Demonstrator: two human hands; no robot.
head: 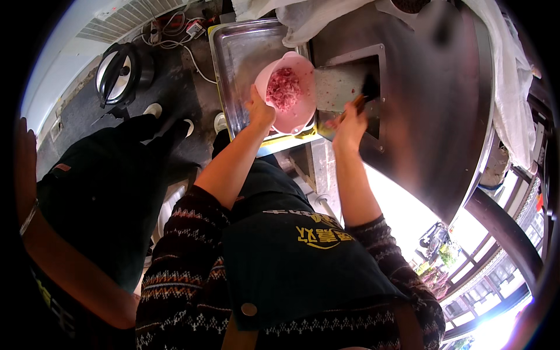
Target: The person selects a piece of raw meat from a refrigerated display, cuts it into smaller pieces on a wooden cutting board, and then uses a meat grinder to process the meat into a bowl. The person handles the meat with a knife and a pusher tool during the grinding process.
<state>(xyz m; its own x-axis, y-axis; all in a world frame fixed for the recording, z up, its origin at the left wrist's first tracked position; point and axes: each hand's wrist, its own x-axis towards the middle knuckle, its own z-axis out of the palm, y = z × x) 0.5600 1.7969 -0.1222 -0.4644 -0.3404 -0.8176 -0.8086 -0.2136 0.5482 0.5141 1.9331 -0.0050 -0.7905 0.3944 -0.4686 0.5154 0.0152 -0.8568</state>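
Note:
My left hand (261, 111) grips the rim of a pink plastic bowl (302, 105), tilted so its inside shows. Ground raw meat (283, 89) lies inside it. Beneath the bowl is a rectangular stainless steel tray (238, 48). My right hand (352, 127) is closed around the wooden handle of a brush-like tool (359, 105) whose dark, blurred head is over a metal opening. Beside the bowl, a metal chute (337, 87) carries small scraps of meat.
A large steel machine housing (420, 109) stands at the right, with translucent plastic sheeting (323, 17) over its top edge. A co-worker in a dark apron (100, 197) stands at the left, near a round black-and-silver appliance (116, 74). White cables (192, 57) lie behind the tray's left side.

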